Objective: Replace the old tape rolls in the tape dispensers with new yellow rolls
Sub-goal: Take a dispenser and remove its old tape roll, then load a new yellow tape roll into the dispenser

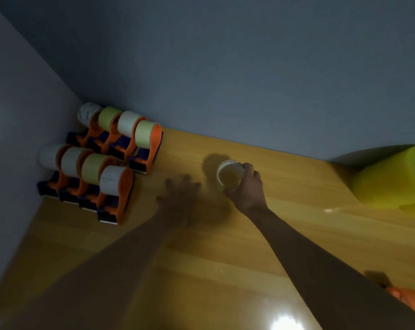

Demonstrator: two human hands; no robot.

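Note:
Several orange and dark blue tape dispensers [120, 186] stand in two rows in the table's far left corner, some loaded with white rolls, some with pale yellow ones. My right hand [249, 186] grips a white tape roll [230, 173] just above the table, right of the dispensers. My left hand [180, 194] is blurred, fingers spread, holding nothing, between the nearest dispenser and the white roll. A large stack of yellow tape rolls [389, 177] lies at the far right edge.
The wooden table [201, 270] meets grey walls at the back and left. An orange object [408, 298] pokes in at the lower right edge. A bright light reflection shows on the table's near edge.

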